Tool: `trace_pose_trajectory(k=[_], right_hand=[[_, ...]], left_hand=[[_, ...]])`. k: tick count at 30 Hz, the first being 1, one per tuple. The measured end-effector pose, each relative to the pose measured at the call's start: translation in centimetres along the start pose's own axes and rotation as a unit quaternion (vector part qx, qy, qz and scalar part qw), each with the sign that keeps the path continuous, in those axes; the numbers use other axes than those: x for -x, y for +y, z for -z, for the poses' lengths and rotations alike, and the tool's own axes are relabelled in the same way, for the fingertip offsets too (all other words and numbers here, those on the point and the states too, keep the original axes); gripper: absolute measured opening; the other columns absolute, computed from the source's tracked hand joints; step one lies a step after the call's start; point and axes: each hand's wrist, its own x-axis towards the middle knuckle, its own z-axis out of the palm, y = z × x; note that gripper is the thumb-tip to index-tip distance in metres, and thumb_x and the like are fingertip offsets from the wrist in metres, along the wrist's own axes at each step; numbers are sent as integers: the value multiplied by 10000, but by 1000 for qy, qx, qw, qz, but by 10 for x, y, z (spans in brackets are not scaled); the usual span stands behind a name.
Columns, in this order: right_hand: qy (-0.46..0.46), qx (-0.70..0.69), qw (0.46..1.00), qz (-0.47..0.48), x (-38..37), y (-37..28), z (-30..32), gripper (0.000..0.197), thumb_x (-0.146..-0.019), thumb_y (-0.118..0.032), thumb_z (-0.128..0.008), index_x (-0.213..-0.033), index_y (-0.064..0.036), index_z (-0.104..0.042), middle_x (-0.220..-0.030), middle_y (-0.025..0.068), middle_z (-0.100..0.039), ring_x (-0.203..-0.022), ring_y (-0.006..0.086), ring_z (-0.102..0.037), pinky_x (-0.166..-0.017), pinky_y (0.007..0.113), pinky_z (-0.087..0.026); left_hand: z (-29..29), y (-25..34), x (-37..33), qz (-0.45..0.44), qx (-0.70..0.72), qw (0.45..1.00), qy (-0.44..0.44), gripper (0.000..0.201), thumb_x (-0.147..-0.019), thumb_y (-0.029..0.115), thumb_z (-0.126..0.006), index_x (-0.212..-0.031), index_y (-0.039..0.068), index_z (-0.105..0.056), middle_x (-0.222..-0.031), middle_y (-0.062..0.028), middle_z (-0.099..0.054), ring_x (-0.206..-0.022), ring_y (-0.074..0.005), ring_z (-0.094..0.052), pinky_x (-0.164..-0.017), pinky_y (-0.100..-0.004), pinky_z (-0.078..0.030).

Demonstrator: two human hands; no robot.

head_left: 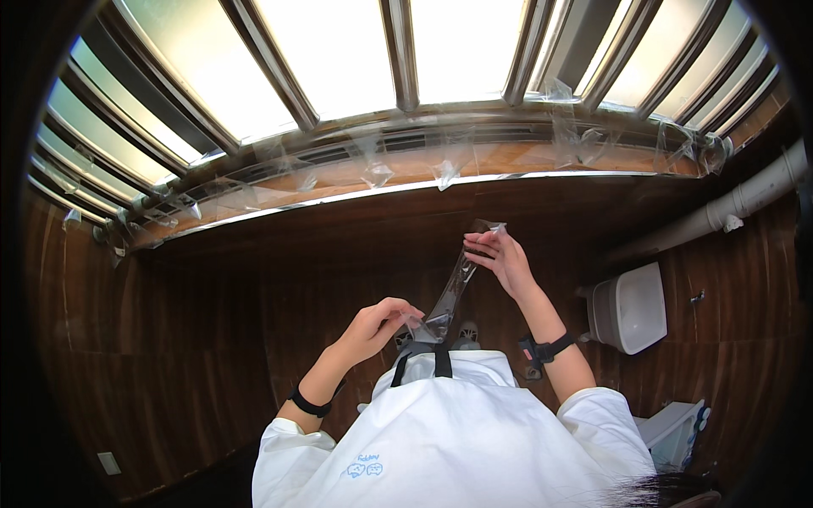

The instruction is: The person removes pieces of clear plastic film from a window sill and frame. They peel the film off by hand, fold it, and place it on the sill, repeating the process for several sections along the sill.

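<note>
A strip of clear plastic film (455,289) stretches slantwise between my two hands, in front of my white shirt. My left hand (373,328) pinches its lower end, where the film bunches up near my waist. Higher and to the right, my right hand (501,258) has its fingers closed on the upper end, and a bit of film sticks out past the fingertips. Several similar clear pieces, such as one film piece (446,169), hang along the window sill (508,161) ahead of me.
Metal window bars (401,59) rise beyond the sill. At the right are a white pipe (745,199), a white basin-like container (635,309) and, lower, a small white cart or shelf (673,427). Dark wood-patterned panelling (195,330) surrounds me, with a pale wall plate (109,463) at lower left.
</note>
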Motion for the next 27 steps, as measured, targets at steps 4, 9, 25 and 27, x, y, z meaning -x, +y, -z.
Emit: trace_pose_trajectory(k=[4,9,25,27], right_hand=[[-51,171,979,97,4,7,-15,414,-966,-404,-456,-1003,-8,-571,-1181,146,-578,-1096,208,-549,-928,329,-446],[-107,329,922,177,19,7,-34,450,-908,-453,-540,-1021,-18,-570,-1221,134,-569,-1085,229,-560,-911,332,-427],[-125,503,784,341,41,-6,-62,535,-794,-407,-671,-1095,18,-549,-1188,184,-572,-1083,371,-546,-924,410,-448],[-128,506,778,349,42,-7,-64,546,-781,-385,-690,-1113,24,-544,-1179,183,-577,-1079,372,-550,-924,411,-449]], left_hand=[[-1,3,-16,-18,58,998,3,122,-923,-15,-499,-1040,0,-533,-961,-105,-641,-867,-170,-661,-759,-265,-523],[-11,16,-33,-20,134,991,13,120,-921,3,-524,-1036,-15,-554,-923,-81,-631,-854,-146,-648,-760,-257,-520],[-25,31,-48,107,263,958,48,159,-867,60,-633,-1009,-1,-594,-846,-49,-611,-709,-110,-587,-633,-239,-502],[-27,31,-47,106,272,954,68,178,-857,68,-649,-1010,-4,-596,-841,-45,-611,-715,-109,-584,-624,-231,-492]])
